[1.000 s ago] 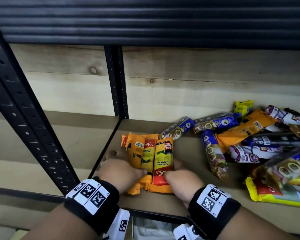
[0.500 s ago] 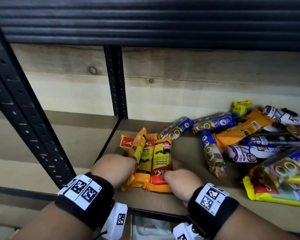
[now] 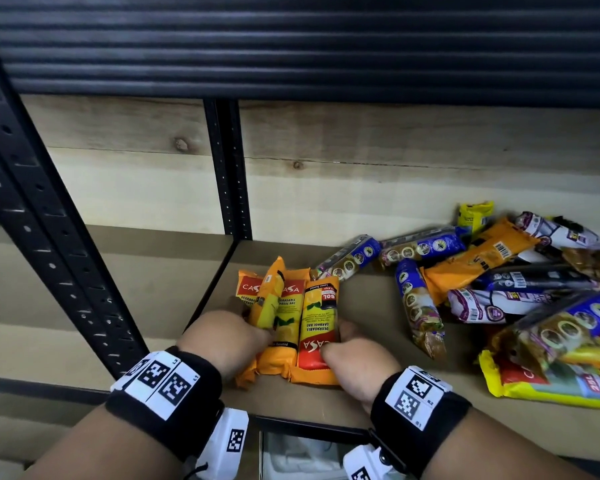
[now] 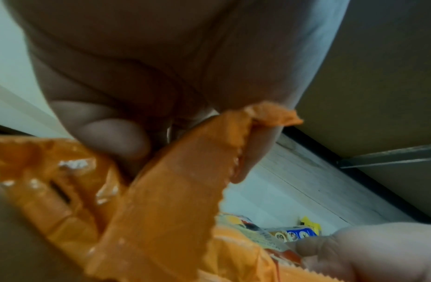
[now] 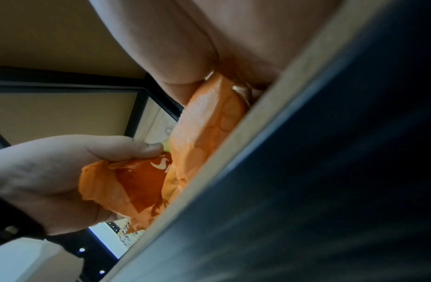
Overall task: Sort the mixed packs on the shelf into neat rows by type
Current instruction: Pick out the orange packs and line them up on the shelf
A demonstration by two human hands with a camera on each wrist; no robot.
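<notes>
Several orange garbage-bag packs (image 3: 291, 317) lie side by side at the left front of the shelf board (image 3: 378, 396). My left hand (image 3: 229, 337) grips one orange pack (image 3: 269, 299) that is tipped up on its edge over the others; in the left wrist view my fingers curl round this pack (image 4: 176, 190). On the row's right side, my right hand (image 3: 354, 358) holds the near end of the rightmost orange pack (image 3: 317, 327), thumb alongside it. The right wrist view shows that pack (image 5: 209, 124) under my palm.
A loose pile of mixed packs fills the right side: blue packs (image 3: 418, 303), a purple-white pack (image 3: 482, 304), an orange pack (image 3: 478, 258) and a large yellow pack (image 3: 551, 386). A black upright (image 3: 227, 168) stands behind the row. The upper shelf (image 3: 291, 46) hangs low overhead.
The pack in my left hand lay flat across the row; now it is turned up on its edge. Both hands have shifted slightly forward with the packs.
</notes>
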